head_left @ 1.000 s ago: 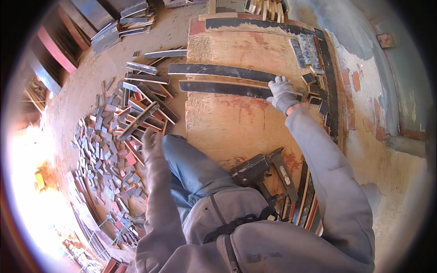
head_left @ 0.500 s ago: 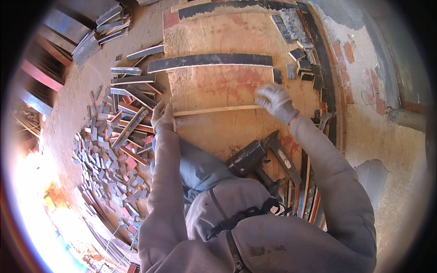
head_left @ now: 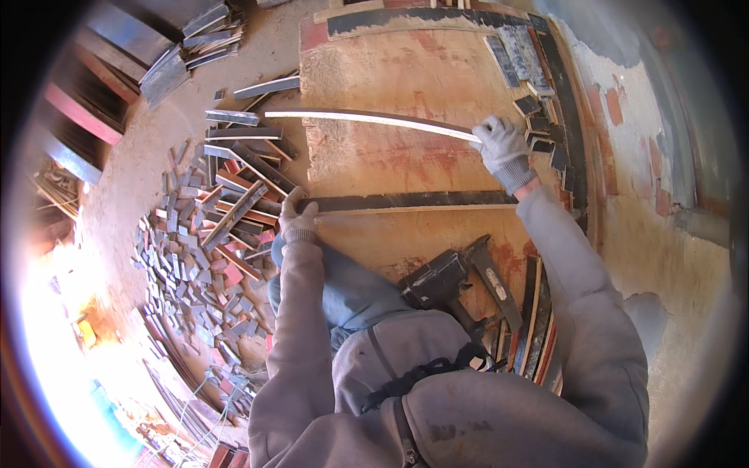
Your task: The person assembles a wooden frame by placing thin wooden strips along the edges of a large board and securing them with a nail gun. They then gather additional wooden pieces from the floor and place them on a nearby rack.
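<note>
My gloved left hand (head_left: 299, 218) pinches the left end of a long dark-faced wooden strip (head_left: 406, 202), which lies across the pale plywood board (head_left: 390, 168) in front of me. Farther away, my gloved right hand (head_left: 503, 150) has its fingers closed on the right end of a second wooden strip (head_left: 367, 117). That one slants across the board, its pale cut edge toward me. A dark nail gun (head_left: 437, 281) lies on the board by my leg.
Many small offcut blocks (head_left: 187, 257) are heaped on the floor at left, with longer strips (head_left: 242, 168) on top. Short blocks (head_left: 538, 125) and strips line the board's right side, near a worn wall (head_left: 624, 117). More strips (head_left: 530, 320) lie beside my right hip.
My right hand has left the near strip and gripped the far one, turning its pale edge toward me. The near strip now shows its dark face, my left hand still at its end.
</note>
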Action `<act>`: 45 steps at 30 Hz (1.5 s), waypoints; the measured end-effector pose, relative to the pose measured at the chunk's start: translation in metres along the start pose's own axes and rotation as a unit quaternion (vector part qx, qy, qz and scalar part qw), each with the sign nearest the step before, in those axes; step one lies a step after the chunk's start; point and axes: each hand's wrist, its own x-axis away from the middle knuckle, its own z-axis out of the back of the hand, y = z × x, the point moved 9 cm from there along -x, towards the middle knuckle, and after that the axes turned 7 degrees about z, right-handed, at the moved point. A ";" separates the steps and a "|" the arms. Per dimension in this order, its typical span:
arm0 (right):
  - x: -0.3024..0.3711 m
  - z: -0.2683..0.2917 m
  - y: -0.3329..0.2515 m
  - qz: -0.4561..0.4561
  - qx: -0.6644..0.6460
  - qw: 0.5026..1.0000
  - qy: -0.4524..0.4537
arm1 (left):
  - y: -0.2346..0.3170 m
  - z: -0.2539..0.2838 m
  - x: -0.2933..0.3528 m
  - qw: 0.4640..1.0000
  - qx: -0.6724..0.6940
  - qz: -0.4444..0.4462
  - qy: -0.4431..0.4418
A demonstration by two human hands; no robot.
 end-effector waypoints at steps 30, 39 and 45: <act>0.126 -0.017 0.028 -0.206 -0.250 0.946 -0.021 | 0.007 0.020 0.007 0.995 -0.040 0.029 -0.082; 0.194 -0.024 0.026 -0.115 -0.269 0.956 0.001 | -0.011 0.011 -0.032 0.969 -0.173 0.166 -0.052; 0.244 -0.030 0.065 -0.299 -0.565 0.760 0.120 | 0.085 -0.004 -0.076 0.896 -0.403 -0.157 0.103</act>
